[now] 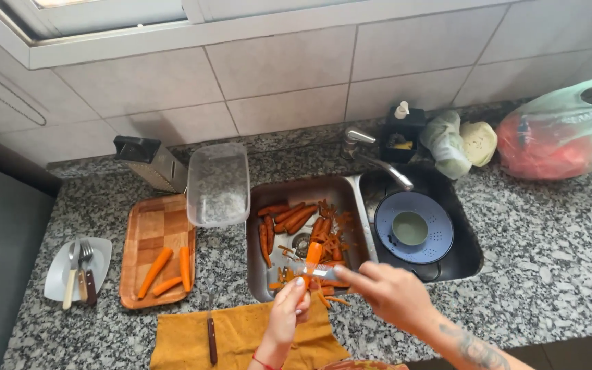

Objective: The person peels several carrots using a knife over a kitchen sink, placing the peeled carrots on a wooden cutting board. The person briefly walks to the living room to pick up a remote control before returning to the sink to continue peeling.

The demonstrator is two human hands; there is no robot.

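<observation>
Carrot (pixel 313 255) at lower centre of the frame, over the sink (pixel 260 274), gripped by the left hand (pixel 286 316); right hand (pixel 390 291) fingers clasp a peeler (pixel 318 272) against it. Three peeled carrots (pixel 168 270) lie on the wooden board (pixel 153 226), lower left.

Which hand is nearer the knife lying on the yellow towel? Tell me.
Left. The left hand holds a carrot over the sink's front edge, just right of the knife on the towel. The right hand, holding the peeler, is farther right.
</observation>
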